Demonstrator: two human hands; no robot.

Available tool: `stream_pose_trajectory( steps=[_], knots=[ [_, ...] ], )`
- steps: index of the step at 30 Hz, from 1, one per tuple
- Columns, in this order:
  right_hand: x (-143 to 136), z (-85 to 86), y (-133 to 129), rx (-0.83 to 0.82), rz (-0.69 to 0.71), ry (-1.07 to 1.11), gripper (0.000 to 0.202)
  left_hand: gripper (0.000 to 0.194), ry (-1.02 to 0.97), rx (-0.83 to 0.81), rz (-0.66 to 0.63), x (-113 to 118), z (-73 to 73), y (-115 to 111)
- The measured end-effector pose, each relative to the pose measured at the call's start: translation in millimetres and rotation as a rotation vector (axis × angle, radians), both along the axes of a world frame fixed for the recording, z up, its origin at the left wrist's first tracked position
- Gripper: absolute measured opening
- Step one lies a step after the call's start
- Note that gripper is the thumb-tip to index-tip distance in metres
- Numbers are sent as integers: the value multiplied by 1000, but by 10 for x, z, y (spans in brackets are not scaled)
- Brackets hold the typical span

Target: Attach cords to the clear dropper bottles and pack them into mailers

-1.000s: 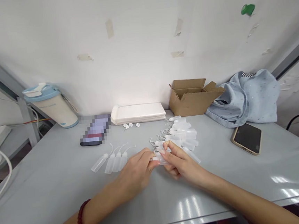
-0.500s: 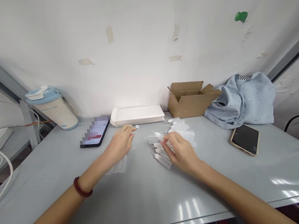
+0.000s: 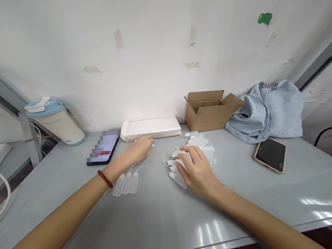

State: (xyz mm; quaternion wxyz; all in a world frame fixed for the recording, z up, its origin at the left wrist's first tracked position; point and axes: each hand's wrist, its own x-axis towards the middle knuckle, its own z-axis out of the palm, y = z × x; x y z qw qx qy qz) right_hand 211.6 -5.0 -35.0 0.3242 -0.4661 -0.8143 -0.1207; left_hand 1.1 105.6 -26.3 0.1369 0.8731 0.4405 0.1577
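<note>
My left hand [image 3: 140, 149] reaches to the front of the white stack, its fingers closed around a small white cap [image 3: 153, 145] that shows only in part at the fingertips. Below that wrist, three translucent squeeze bottles [image 3: 126, 183] with thin bent spouts lie side by side. My right hand [image 3: 198, 168] hovers over a loose pile of similar small bottles [image 3: 179, 180], thumb and fingers apart, and I see nothing between them. Part of the pile is hidden beneath this hand.
At the wall stand a stack of white envelopes [image 3: 154, 128] and an open cardboard box [image 3: 208, 117]. A blue-lidded tumbler [image 3: 61, 124] and a phone [image 3: 103, 147] are on the left. A light-blue cloth bag [image 3: 281, 110] and another phone [image 3: 270, 155] lie right.
My left hand has moved forward and closed at the small white cap, uncovering the three bottles. My right hand's fingers have spread apart over the pile. The view has shifted slightly.
</note>
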Motion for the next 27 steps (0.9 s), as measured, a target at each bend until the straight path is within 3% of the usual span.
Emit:
stream_pose_trajectory(
  steps=[4,7,12,15,17,20,27],
  knots=[
    [-95,7,-104,-18,137,17,14,19,-30,-35,5,-83,144,-227],
    [-170,-29,-149,-83,219,-41,22,20,-123,-128,108,-216,214,-433],
    [-379,-52,-168,-338,310,-70,26,21,-316,-164,207,-336,269,-636],
    [-582,-23,-116,-625,249,-11,22,21,-376,-87,287,-324,295,-677],
    [-731,-9,-37,-781,208,58,30,22,-428,-49,332,-315,300,-688],
    [-927,9,109,-833,111,37,36,25,-528,-33,377,-326,291,-689],
    [-1099,98,217,-888,66,-50,25,26,-643,-43,411,-340,257,-687]
  ],
)
